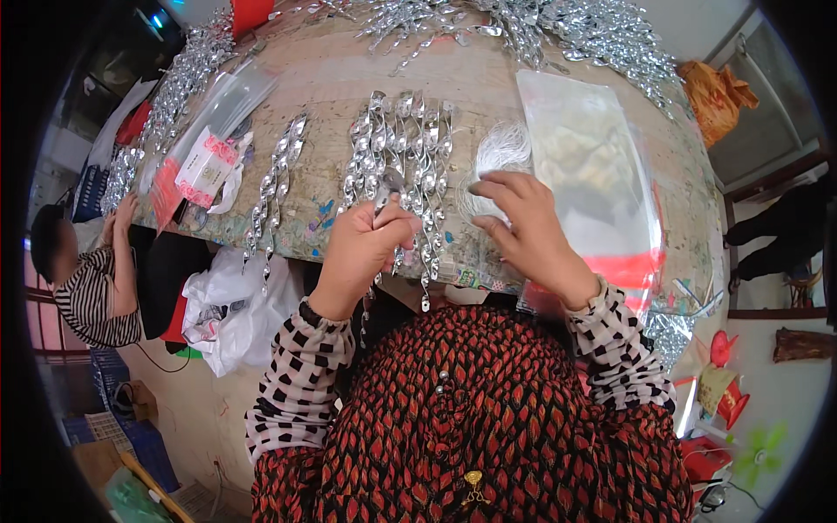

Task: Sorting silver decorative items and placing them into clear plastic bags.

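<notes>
My left hand is closed around a small shiny metal tool, whose tip points away from me; its exact kind is hard to make out. Under and beyond that hand, several twisted silver foil strips lie side by side, some ends hanging over the table's near edge. A smaller group of silver strips lies to their left. My right hand has its fingers spread, curved over a hank of white string; whether the fingertips touch the string I cannot tell.
Clear plastic bags lie stacked right of the string. A pink-and-white packet and more bags sit left. Heaps of silver strips line the far side. A person in a striped top works at the left. White plastic bags hang below the edge.
</notes>
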